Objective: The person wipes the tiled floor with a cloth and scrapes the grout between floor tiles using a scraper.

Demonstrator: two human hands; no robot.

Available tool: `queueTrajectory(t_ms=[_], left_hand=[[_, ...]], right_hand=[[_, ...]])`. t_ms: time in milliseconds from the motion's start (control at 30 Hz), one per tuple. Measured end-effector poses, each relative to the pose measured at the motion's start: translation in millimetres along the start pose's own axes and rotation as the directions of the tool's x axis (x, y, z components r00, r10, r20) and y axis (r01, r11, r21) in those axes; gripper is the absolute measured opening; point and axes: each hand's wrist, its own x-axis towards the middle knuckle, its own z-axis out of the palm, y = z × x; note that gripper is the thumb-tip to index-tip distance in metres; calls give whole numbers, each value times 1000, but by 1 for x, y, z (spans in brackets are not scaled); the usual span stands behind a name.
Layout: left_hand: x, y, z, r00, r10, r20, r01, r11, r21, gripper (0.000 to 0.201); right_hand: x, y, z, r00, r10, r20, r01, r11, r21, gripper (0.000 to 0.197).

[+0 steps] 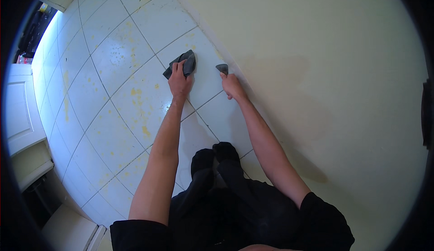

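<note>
White floor (101,81) sits under gray cloth (189,64) bunched in the left hand (180,83), left of the right hand (233,87), closed round a dark tool (222,67) pointing up the frame.

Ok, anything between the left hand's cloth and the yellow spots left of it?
Nothing visible: only floor tile separates the grey cloth from the yellow spots. The right hand is on the other side.

The floor (101,65) is laid with glossy white tiles divided by dark grout lines, and on it are scattered yellow spots (137,92), a crumpled dark grey cloth (189,63) near the wall (325,38), and two black-socked feet (226,151).
</note>
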Motion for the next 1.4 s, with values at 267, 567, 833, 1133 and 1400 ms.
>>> queueTrajectory(t_ms=[267,567,833,1133,1400], left_hand=[[-2,-10,-5,1000,2,-6,-2,1000,20,44],[-3,-6,-5,1000,-14,2,14,1000,3,43],[-2,-4,-1,999,-30,12,30,999,-21,46],[-1,-6,-3,1000,-18,21,19,1000,-19,47],[-3,-3,-1,999,-33,27,34,998,-47,46]], right_hand=[[-14,1,1,1000,23,-6,-23,994,-103,57],[-1,19,13,996,-52,-74,44,994,-103,56],[-2,-13,0,999,41,11,-40,995,-87,58],[-8,27,6,998,-32,-50,26,994,-109,60],[-9,20,-4,1000,10,17,-8,996,-93,59]])
